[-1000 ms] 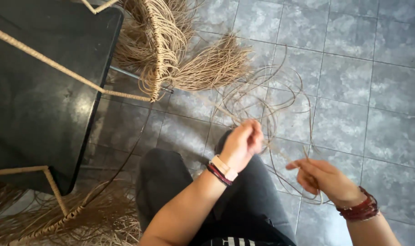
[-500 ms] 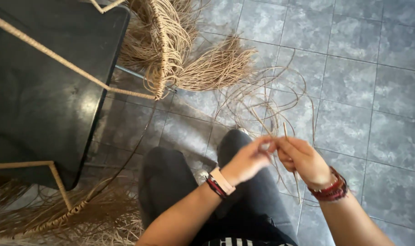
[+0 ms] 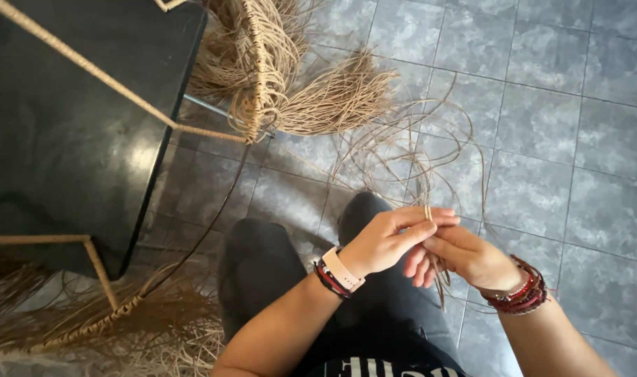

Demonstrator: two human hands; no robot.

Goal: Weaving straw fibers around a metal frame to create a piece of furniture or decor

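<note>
Over my dark-trousered knees, my left hand [image 3: 388,241] and my right hand [image 3: 458,255] meet and pinch the same bunch of thin tan fibre strands [image 3: 430,209]. The strands rise from between my fingers and curl away in loose loops [image 3: 416,150] across the grey tiled floor. Short ends hang down below my right hand. A pale strap and dark bands sit on my left wrist, and red beaded bracelets on my right wrist.
A frame wrapped in woven tan cord [image 3: 255,77], with thick hanging bundles of fibre [image 3: 332,101], stands at top centre. A black glossy surface [image 3: 67,132] fills the left. More loose fibre [image 3: 123,328] lies at bottom left. Grey tiles [image 3: 563,119] spread to the right.
My hands, apart a second ago, have come together. My right hand moved left to join the left one on the strands.
</note>
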